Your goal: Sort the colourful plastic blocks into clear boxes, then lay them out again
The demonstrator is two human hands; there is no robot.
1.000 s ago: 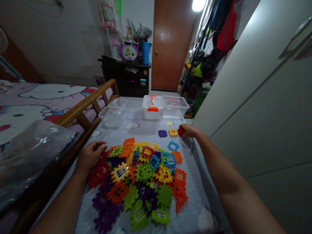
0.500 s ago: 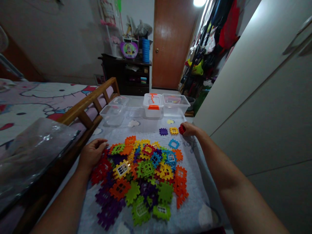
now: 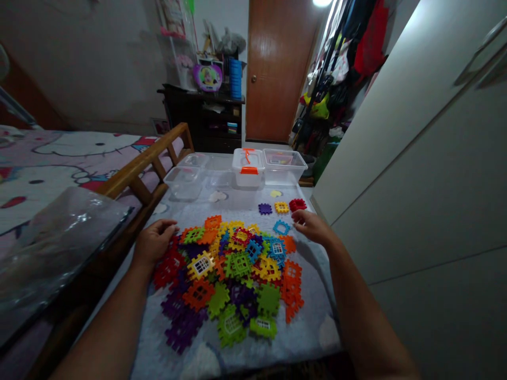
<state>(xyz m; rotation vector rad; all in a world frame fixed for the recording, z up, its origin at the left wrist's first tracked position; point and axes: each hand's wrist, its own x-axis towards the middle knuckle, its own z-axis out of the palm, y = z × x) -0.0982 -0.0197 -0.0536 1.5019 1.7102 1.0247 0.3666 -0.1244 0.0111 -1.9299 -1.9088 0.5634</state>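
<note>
A large pile of colourful notched plastic building tiles [image 3: 237, 264] covers the middle of the table. My left hand [image 3: 156, 241] rests at the pile's left side, beside red tiles [image 3: 170, 268], its fingers loosely bent and no tile visible in them. Past the pile lie a purple tile [image 3: 265, 209], a yellow tile [image 3: 281, 207] and a red tile [image 3: 298, 204] in a row. My right hand [image 3: 311, 226] is just in front of the red tile, apart from it, with fingers parted and nothing in them. A blue open-framed tile [image 3: 281, 227] lies to its left.
Clear plastic boxes [image 3: 184, 183] and a lidded box with orange clasps [image 3: 248, 168] stand at the table's far end, with another open box [image 3: 283, 164] beside it. A wooden bed rail [image 3: 138, 192] borders the left; a pale cabinet [image 3: 428, 158] borders the right.
My right hand has let go of the red tile, leaving it right of the yellow one, and has drawn back towards me. My left hand stays nearly in place.
</note>
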